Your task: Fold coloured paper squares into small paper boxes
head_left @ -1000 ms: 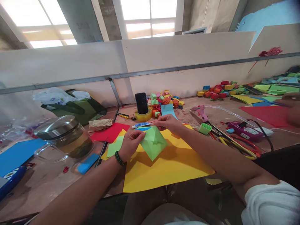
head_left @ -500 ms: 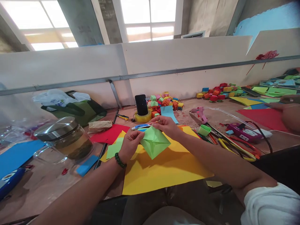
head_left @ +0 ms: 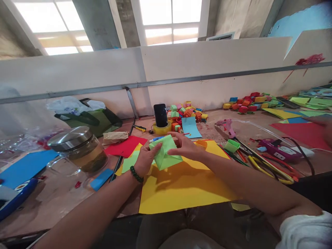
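A light green folded paper [head_left: 166, 156] with crossing creases is held up above a yellow sheet [head_left: 181, 197]. My left hand [head_left: 146, 158], with a dark beaded bracelet at the wrist, pinches its left side, thumb lying on the front. At the paper's right edge is my right hand [head_left: 188, 147], its thumb and fingers spread apart; whether the thumb touches the paper I cannot tell. Beneath my left hand lie pale green sheets [head_left: 127, 164] and a red sheet [head_left: 127, 146]. A blue and white tube [head_left: 157, 139] shows partly behind the green paper.
A lidded glass jug [head_left: 83, 152] and a blue strip [head_left: 101, 180] stand to the left. Behind are a phone [head_left: 160, 116] on a yellow tape roll [head_left: 162, 129] and small colourful paper cubes [head_left: 190, 112]. Rightward lie a pink glue gun [head_left: 228, 128] and yellow-handled scissors [head_left: 259, 167]. Another person's hand [head_left: 320, 121] is blurred.
My right hand has let go of the paper's top corner, and its fingers have spread beside the right edge. The green paper has tilted and now looks narrower. The view has shifted slightly left.
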### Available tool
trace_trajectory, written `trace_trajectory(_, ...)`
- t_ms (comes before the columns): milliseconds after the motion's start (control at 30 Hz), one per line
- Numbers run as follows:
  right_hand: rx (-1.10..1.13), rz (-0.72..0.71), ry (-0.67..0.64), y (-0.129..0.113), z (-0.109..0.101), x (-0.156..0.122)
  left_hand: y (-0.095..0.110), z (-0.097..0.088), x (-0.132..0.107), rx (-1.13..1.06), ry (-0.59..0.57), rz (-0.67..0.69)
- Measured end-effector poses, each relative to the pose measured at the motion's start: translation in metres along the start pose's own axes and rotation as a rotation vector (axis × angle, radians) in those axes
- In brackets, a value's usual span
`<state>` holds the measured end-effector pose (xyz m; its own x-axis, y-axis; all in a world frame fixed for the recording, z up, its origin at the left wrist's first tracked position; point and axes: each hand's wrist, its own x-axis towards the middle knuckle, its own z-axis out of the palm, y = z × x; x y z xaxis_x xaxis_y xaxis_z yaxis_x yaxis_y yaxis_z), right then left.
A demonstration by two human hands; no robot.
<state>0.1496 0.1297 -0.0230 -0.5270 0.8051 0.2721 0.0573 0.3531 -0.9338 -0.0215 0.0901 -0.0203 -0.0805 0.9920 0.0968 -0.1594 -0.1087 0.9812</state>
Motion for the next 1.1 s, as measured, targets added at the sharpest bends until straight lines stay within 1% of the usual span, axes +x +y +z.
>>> trace_trajectory(100, -0.036, -0.001, 0.009, 0.0, 0.004, -0.002, 0.0, -0.002, 0.001, -0.014, 0.001, -0.019)
trace_trajectory(233, 0.001, 0.033, 0.047, -0.002, 0.004, 0.0, -0.003, -0.003, -0.001, -0.074, -0.087, -0.099)
trace_trajectory(367, 0.055, 0.053, 0.025, -0.006, 0.0, 0.002, -0.003, -0.002, -0.002, -0.074, -0.135, -0.128)
trace_trajectory(500, -0.045, 0.02, 0.047, -0.009, -0.002, 0.001, 0.001, -0.003, -0.002, -0.094, -0.133, -0.097)
trace_trajectory(600, -0.126, -0.02, 0.014, -0.012, -0.003, 0.0, 0.004, -0.004, -0.001, -0.098, -0.095, -0.079)
trace_trajectory(667, -0.153, -0.039, -0.016, -0.013, -0.004, 0.0, 0.004, -0.005, 0.001, -0.104, -0.07, -0.065)
trace_trajectory(733, -0.169, -0.052, -0.02, -0.013, -0.005, 0.0, 0.005, -0.006, 0.002, -0.13, -0.054, -0.053)
trace_trajectory(867, -0.184, -0.082, -0.023, -0.011, -0.007, 0.0, 0.005, -0.008, 0.003, -0.171, -0.069, -0.044)
trace_trajectory(967, -0.166, -0.091, -0.044, -0.012, -0.005, -0.001, 0.005, -0.01, 0.003, -0.086, -0.088, -0.014)
trace_trajectory(1100, -0.07, -0.036, -0.078, -0.015, 0.001, -0.003, 0.001, -0.011, 0.004, 0.053, -0.043, 0.059)
